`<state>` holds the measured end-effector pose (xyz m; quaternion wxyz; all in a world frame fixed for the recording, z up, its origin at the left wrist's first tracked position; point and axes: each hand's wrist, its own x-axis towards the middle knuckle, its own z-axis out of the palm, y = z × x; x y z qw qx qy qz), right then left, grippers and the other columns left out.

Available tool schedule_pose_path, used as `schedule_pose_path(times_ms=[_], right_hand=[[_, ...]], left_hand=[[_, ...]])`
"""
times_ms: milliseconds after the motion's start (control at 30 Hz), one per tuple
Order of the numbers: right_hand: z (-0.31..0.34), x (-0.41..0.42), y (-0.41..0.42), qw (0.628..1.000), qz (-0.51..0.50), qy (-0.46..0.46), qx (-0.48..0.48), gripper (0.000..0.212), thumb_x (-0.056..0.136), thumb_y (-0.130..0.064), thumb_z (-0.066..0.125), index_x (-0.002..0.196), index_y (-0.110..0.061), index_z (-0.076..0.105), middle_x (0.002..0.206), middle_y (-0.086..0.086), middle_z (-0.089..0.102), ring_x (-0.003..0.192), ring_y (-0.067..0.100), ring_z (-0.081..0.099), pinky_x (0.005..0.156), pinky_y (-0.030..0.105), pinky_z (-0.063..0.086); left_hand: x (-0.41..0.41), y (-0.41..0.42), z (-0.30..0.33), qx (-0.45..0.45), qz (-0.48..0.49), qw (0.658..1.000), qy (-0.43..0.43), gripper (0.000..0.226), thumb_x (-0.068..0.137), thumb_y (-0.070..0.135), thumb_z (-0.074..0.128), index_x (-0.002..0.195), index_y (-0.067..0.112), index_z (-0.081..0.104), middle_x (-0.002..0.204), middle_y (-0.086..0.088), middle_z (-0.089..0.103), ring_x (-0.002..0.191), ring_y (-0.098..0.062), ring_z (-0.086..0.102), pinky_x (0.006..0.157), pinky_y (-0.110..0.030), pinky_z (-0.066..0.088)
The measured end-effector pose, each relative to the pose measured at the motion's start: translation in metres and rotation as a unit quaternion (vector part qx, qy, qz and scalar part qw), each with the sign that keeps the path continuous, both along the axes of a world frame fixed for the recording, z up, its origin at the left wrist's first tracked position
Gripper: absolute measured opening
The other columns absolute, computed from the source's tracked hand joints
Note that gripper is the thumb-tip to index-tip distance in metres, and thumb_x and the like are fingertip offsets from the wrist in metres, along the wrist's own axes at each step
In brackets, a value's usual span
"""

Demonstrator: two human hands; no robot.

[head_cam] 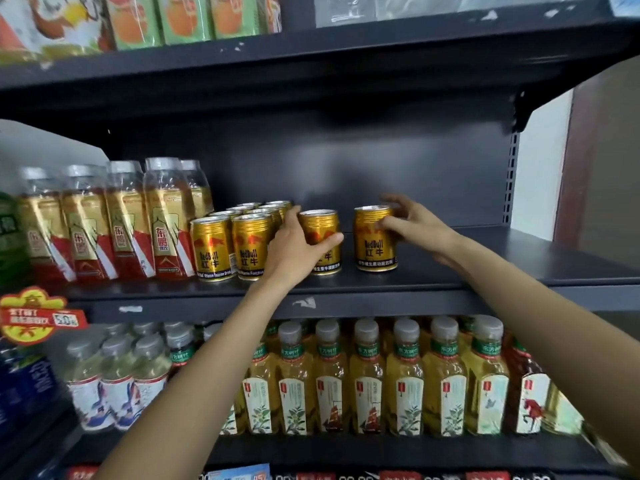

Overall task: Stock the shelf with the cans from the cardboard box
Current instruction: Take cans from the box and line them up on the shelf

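On the dark middle shelf (450, 268) stand several gold Red Bull cans (230, 245) in rows. My left hand (298, 249) grips one gold can (320, 225) just right of those rows, thumb across its front, the can upright on the shelf. A second gold can (374, 249) stands a little further right, and my right hand (412, 223) wraps its upper right side with fingers around the rim. The cardboard box is out of view.
Red-and-gold labelled bottles (128, 223) fill the shelf's left part. The shelf's right half is bare metal up to the side upright (512, 178). Tea bottles (367, 379) line the shelf below, and cartons (187, 19) sit on the shelf above.
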<state>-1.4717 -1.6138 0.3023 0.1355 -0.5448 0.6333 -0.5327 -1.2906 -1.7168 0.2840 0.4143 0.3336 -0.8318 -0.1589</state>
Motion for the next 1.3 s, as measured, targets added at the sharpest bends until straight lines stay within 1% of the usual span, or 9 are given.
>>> schedule_pose_path(times_ms=[167,333,500,733,900,1033,1100,1200,1300], right_hand=[[0.005,0.003,0.0,0.957,-0.095,0.266,0.061,0.093,0.067,-0.047,0.077,0.141,-0.015,0.029,0.136,0.012,0.042,0.123,0.027,0.046,0.098,0.038,0.045],[0.015,-0.005,-0.027,0.945,-0.105,0.307,0.041,0.089,0.065,-0.038,0.082,0.137,-0.011,0.036,0.13,0.011,0.054,0.116,0.027,0.053,0.095,0.041,0.048],[0.017,-0.02,-0.071,0.944,-0.135,0.296,0.062,0.076,0.07,-0.032,0.08,0.132,-0.007,0.043,0.126,0.013,0.057,0.113,0.029,0.056,0.086,0.032,0.044],[0.01,-0.038,-0.116,0.91,-0.136,0.384,0.075,0.07,0.078,-0.036,0.071,0.134,-0.013,0.037,0.136,0.015,0.039,0.117,0.034,0.051,0.096,0.042,0.044],[0.01,-0.052,-0.125,0.837,-0.111,0.529,0.082,0.066,0.088,-0.045,0.056,0.141,-0.019,0.028,0.143,0.01,0.037,0.125,0.033,0.045,0.101,0.043,0.038],[0.015,-0.069,-0.123,0.717,-0.127,0.681,0.069,0.081,0.085,-0.061,0.047,0.147,-0.019,0.016,0.153,0.007,0.029,0.145,0.024,0.012,0.118,0.047,0.001],[0.015,-0.069,-0.124,0.723,-0.12,0.676,0.074,0.083,0.085,-0.059,0.049,0.148,-0.021,0.012,0.152,0.007,0.031,0.143,0.025,0.022,0.117,0.045,0.01],[0.014,-0.063,-0.13,0.772,-0.094,0.624,0.071,0.081,0.085,-0.048,0.059,0.148,-0.025,0.014,0.146,0.006,0.038,0.133,0.028,0.037,0.106,0.042,0.032],[0.013,-0.063,-0.138,0.821,-0.059,0.563,0.073,0.08,0.082,-0.037,0.067,0.145,-0.023,0.021,0.145,0.006,0.038,0.131,0.029,0.038,0.104,0.041,0.036]], left_hand=[[0.002,0.002,0.006,-0.161,0.035,0.982,-0.088,0.085,0.074,0.044,0.074,0.142,0.021,0.029,0.145,-0.007,0.034,0.134,-0.027,0.032,0.106,-0.036,0.033],[-0.024,-0.016,0.014,-0.151,0.034,0.98,-0.126,0.071,0.078,0.038,0.072,0.136,0.013,0.039,0.142,-0.008,0.038,0.132,-0.028,0.036,0.105,-0.037,0.033],[-0.059,-0.056,0.024,-0.122,0.051,0.975,-0.176,0.075,0.08,0.033,0.072,0.14,0.009,0.033,0.145,-0.011,0.035,0.132,-0.03,0.037,0.106,-0.039,0.035],[-0.091,-0.092,0.021,-0.314,0.158,0.88,-0.32,0.063,0.087,0.04,0.058,0.136,0.008,0.033,0.137,-0.014,0.045,0.128,-0.028,0.039,0.106,-0.04,0.031],[-0.091,-0.101,0.014,-0.351,0.176,0.854,-0.341,0.081,0.086,0.047,0.057,0.144,0.007,0.018,0.139,-0.013,0.041,0.129,-0.028,0.039,0.111,-0.043,0.022],[-0.091,-0.099,0.008,-0.354,0.184,0.848,-0.348,0.094,0.081,0.048,0.062,0.146,0.005,0.01,0.143,-0.014,0.033,0.132,-0.03,0.035,0.115,-0.049,0.015],[-0.093,-0.1,0.007,-0.355,0.193,0.846,-0.348,0.092,0.083,0.047,0.061,0.147,0.005,0.009,0.144,-0.015,0.031,0.133,-0.031,0.033,0.115,-0.049,0.015],[-0.092,-0.102,0.007,-0.365,0.221,0.834,-0.35,0.091,0.083,0.049,0.06,0.147,0.007,0.01,0.14,-0.016,0.033,0.131,-0.032,0.031,0.112,-0.046,0.022],[-0.09,-0.105,0.002,-0.359,0.233,0.841,-0.331,0.087,0.085,0.043,0.06,0.147,0.01,0.01,0.136,-0.014,0.037,0.126,-0.03,0.034,0.107,-0.041,0.029]])
